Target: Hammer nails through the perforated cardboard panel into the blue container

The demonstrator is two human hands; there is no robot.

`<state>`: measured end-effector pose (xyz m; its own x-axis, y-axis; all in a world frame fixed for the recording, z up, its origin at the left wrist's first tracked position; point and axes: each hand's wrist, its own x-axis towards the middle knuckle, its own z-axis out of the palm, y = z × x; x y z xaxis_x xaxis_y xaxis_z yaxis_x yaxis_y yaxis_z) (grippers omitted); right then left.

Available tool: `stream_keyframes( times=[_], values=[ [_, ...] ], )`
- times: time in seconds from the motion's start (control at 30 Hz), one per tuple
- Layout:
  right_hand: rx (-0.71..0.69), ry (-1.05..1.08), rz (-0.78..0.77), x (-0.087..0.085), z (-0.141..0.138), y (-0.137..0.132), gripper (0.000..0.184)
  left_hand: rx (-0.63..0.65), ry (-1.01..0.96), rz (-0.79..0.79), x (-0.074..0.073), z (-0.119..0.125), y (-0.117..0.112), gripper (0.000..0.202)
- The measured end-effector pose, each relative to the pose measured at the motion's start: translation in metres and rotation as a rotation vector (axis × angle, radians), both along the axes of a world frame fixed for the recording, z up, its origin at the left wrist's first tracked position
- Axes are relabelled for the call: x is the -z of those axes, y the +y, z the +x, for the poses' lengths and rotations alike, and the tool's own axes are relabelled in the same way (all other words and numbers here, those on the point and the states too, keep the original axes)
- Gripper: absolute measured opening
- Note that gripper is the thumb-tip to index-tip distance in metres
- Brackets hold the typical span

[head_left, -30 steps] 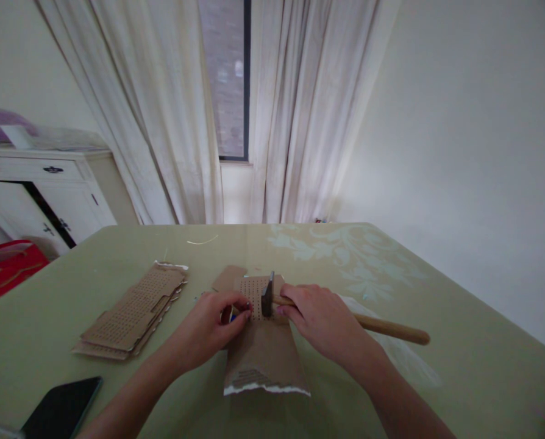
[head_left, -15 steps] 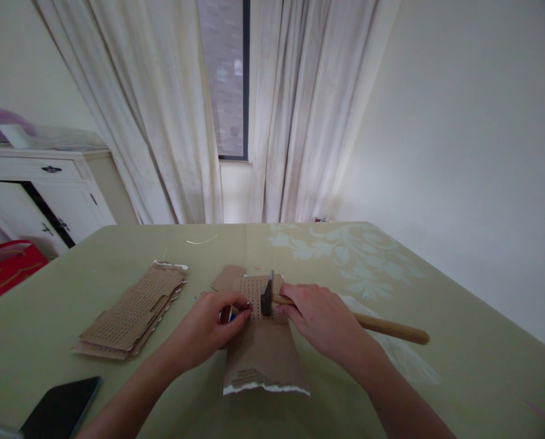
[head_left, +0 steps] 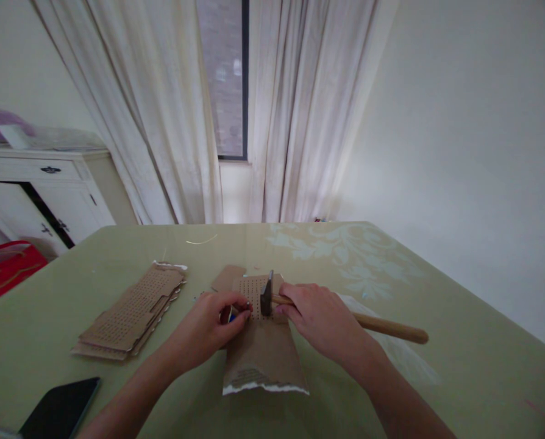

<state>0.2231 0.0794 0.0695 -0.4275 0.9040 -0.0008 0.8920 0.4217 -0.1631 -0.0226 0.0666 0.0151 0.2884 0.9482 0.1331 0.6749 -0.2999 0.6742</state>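
My right hand [head_left: 322, 322] grips a wooden-handled hammer [head_left: 382, 328] close to its dark metal head [head_left: 266, 293], which rests on a strip of brown cardboard [head_left: 263, 353] dotted with rows of small holes. My left hand [head_left: 208, 329] lies on the cardboard's left edge, fingers curled in a pinch around something small with blue and red on it, just left of the hammer head. What exactly it pinches is too small to name.
A stack of perforated cardboard pieces [head_left: 133, 308] lies to the left on the green table [head_left: 437, 378]. A dark phone [head_left: 60, 407] sits near the front left edge. A white cabinet [head_left: 44, 195] and a red bag [head_left: 5, 265] stand at left, curtains and a window behind.
Almost nothing differs. The hammer head stays on the cardboard, and my left fingers have shifted very slightly around the small thing they pinch.
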Motion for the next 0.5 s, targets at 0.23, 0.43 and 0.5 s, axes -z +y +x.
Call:
stream_keyframes(
  times=[0.23,0.43,0.5],
  values=[
    [0.004,-0.006,0.007,0.0008,-0.0007,-0.0009,0.016,-0.002,0.004,0.004,0.0006,-0.0006,0.0000,0.027],
    [0.037,0.031,0.046,-0.0034,-0.0027,-0.0016,0.019,0.000,0.008,0.012,0.0026,-0.0016,0.0030,0.028],
    [0.043,0.085,0.074,-0.0064,-0.0042,-0.0026,0.019,0.003,0.004,0.012,0.0029,-0.0020,0.0034,0.027]
  ],
)
